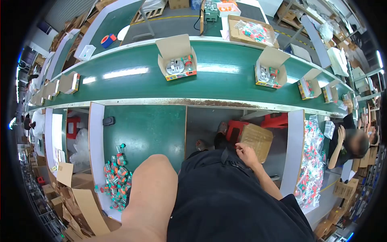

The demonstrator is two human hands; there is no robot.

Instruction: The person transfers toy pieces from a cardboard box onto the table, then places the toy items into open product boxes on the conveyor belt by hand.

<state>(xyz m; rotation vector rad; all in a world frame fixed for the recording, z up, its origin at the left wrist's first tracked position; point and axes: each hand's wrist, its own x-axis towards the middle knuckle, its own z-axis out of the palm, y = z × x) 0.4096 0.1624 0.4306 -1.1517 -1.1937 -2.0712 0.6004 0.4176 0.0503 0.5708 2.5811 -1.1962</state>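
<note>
My right hand (247,155) hangs by my waist, just in front of a brown cardboard box (258,139). Its fingers are loosely bent and slightly apart, with nothing visible in them. My left arm (155,181) is bent up close to the camera, and its hand is out of the picture. Nearest to that arm, a heap of small clear plastic pieces with green and orange parts (117,175) lies on the green side table (147,125). Ahead on the green belt (133,82) stands an open carton (176,60) holding grey, green and orange parts.
More open cartons stand along the belt, one (270,68) to the right and another (69,82) to the left. Bagged parts (311,161) fill a bay at right beside a co-worker (350,141). Red stools (236,131) stand under the belt. A tray of bags (254,32) sits beyond.
</note>
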